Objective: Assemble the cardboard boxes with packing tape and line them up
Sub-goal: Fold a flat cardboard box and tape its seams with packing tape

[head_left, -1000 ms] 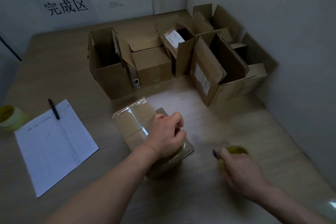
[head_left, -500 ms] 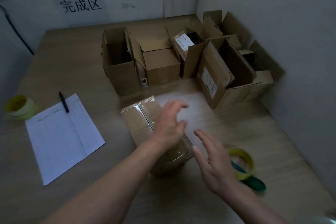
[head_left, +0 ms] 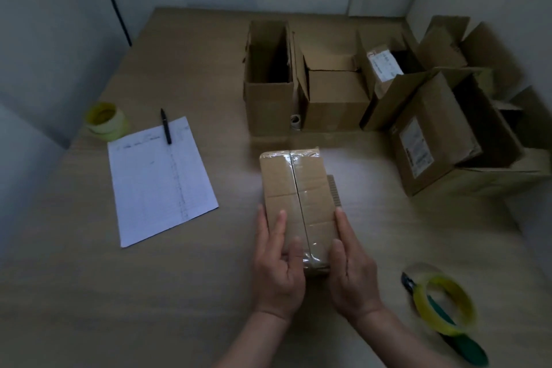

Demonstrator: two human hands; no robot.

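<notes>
Both hands are flanking the taped cardboard box (head_left: 298, 203), which is lying flat near the middle of the tabletop (head_left: 194, 293): the left hand (head_left: 277, 266) is laying straight fingers along its left edge, the right hand (head_left: 349, 269) along its right edge. The tape dispenser (head_left: 445, 308) is lying right of the hands, with open boxes (head_left: 334, 92) standing behind

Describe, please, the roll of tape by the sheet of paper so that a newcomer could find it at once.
Start at the white sheet of paper on the left half of the wooden table, with a black pen across its top edge. Just beyond the sheet's far left corner, near the wall, stands the roll of tape. Unlike the tape dispenser at the near right, it has no green handle.
</notes>
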